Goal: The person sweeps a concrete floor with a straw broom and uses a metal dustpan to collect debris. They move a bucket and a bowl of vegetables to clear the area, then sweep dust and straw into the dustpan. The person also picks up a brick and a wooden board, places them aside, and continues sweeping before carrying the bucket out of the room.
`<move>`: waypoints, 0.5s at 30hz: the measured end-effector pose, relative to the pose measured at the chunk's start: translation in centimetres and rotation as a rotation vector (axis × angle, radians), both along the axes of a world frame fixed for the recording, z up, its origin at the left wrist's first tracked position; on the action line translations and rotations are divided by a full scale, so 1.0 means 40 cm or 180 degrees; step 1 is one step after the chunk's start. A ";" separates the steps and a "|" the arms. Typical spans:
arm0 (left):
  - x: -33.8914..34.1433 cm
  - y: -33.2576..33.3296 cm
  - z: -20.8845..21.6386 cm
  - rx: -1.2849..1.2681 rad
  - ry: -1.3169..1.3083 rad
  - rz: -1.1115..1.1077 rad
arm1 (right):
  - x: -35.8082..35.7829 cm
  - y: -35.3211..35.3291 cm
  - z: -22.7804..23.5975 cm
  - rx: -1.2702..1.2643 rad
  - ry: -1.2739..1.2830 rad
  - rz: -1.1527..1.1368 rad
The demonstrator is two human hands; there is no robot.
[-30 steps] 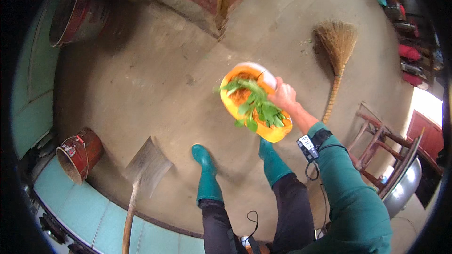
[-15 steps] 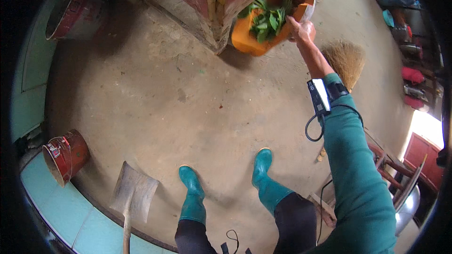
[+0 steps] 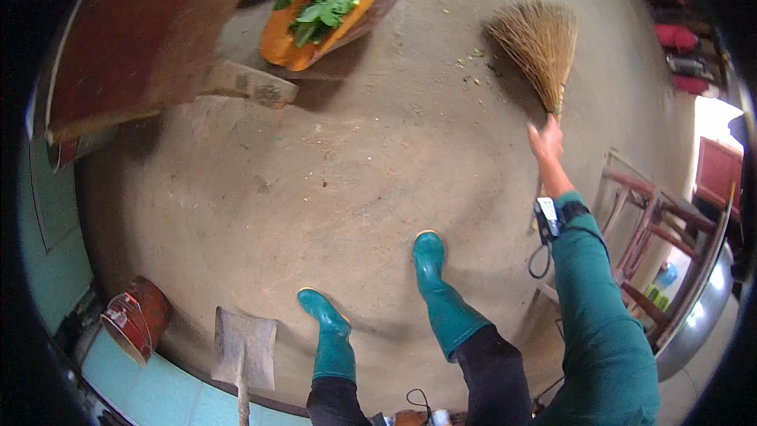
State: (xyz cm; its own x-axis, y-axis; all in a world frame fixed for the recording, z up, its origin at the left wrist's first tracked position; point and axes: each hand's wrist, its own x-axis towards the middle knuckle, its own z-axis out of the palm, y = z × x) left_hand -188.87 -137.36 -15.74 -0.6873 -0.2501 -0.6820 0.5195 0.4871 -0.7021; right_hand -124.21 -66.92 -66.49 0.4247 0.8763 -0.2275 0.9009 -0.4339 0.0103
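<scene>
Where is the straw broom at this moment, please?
In the head view, the straw broom is at the upper right, right of the hollowed squash, its handle at the right grip.

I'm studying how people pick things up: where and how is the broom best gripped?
Probably by the broom's slim handle, just below the flared bristles, from the near side: the bristles fan out at the far end, and the handle lies nearer, with the right hand at it.

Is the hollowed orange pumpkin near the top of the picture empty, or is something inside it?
Not empty: green leaves lie in the hollow of the pumpkin. What lies beneath them, I cannot tell.
</scene>
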 end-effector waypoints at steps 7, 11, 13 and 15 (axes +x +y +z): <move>-0.095 0.091 0.020 -0.0299 0.0203 -0.0456 | 0.419 -0.271 -0.210 -0.1011 0.0044 -0.0413; -0.141 0.116 0.035 -0.0418 0.0215 -0.0598 | 0.366 -0.292 -0.254 -0.0833 -0.0335 -0.0477; -0.156 0.115 0.040 -0.0418 0.0240 -0.0618 | 0.339 -0.285 -0.223 -0.0667 -0.0404 -0.0588; -0.168 0.109 0.044 -0.0392 0.0299 -0.0629 | 0.325 -0.268 -0.187 -0.0560 -0.0205 -0.0735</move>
State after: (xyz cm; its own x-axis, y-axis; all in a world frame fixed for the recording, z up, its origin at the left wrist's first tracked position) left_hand -195.60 -133.00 -13.99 -0.7900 -0.1819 -0.5855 0.5257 0.2904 -0.7996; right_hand -111.21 -77.63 -73.95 0.6266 0.7043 -0.3336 0.7736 -0.6137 0.1575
